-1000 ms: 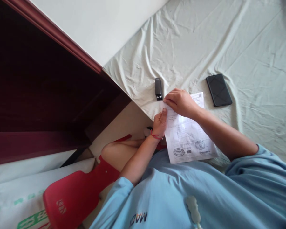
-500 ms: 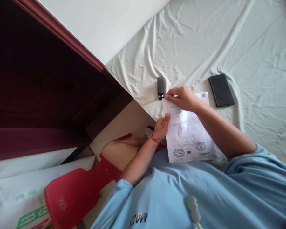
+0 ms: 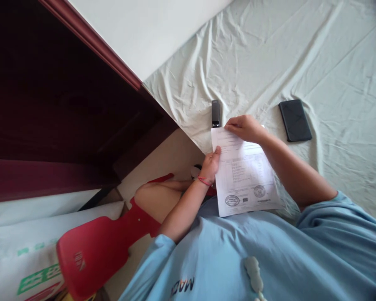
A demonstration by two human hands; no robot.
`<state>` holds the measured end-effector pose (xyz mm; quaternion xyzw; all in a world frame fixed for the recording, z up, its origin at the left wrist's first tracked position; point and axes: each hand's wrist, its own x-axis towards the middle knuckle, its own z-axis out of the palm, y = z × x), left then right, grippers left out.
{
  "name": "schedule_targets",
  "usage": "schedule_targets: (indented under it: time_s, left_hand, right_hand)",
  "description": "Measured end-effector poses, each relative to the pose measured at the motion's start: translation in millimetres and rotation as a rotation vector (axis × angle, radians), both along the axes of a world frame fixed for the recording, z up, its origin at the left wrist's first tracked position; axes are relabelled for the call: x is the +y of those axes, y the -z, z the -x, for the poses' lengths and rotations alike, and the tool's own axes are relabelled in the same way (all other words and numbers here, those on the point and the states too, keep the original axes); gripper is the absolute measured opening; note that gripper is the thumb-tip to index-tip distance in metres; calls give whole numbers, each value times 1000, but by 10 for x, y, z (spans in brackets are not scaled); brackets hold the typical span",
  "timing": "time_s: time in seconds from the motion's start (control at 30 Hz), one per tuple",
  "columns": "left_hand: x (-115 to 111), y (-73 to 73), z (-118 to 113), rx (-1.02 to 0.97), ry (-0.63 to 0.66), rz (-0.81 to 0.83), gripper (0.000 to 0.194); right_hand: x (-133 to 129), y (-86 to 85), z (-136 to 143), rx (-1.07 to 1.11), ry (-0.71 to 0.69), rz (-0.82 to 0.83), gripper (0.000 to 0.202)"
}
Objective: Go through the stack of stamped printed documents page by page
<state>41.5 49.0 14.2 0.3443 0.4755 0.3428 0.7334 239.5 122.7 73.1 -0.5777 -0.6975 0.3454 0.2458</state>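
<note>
Printed paper sheets [image 3: 247,171] with two round stamps near the bottom lie slanted in front of my blue shirt. At their left edge my left hand [image 3: 211,165] is closed, thumb on top of the paper. My right hand [image 3: 246,127] pinches the top edge, and its forearm crosses over the right side of the sheets. Just beyond the paper's top left corner is a black stapler [image 3: 215,113] on the pale sheet. How many sheets there are, I cannot tell.
On the pale bedsheet [image 3: 263,54] to the right lies a black case or tablet [image 3: 295,120]. A red plastic chair [image 3: 94,255] stands at lower left beside white sacks [image 3: 19,234]. Dark wooden furniture [image 3: 50,104] fills the upper left.
My right hand has slid a little right along the paper's top edge, away from the stapler. The sheets have shifted slightly left and turned a bit. My left hand keeps its hold.
</note>
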Motion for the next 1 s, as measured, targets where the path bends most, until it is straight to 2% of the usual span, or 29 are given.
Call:
schedule_targets:
  time_s: [0.1, 0.2, 0.4, 0.6, 0.73, 1.0]
  left_hand:
    - [47, -1, -9, -4, -26, 58, 74]
    - [93, 19, -32, 26, -111, 98, 65]
    - [134, 27, -45, 73, -264, 129, 48]
    - [160, -58, -19, 242, -269, 95, 27]
    - [243, -153, -6, 333, -270, 89, 27]
    - [346, -268, -39, 300, -276, 95, 27]
  right_hand:
    - [32, 78, -31, -36, 21, 65, 28]
    - [78, 141, -5, -109, 29, 104, 28]
    - [178, 154, 63, -262, -13, 117, 28]
    - [333, 166, 110, -397, -84, 84, 30]
    - [445, 156, 163, -477, -115, 97, 34]
    - [557, 106, 180, -485, -94, 114, 33]
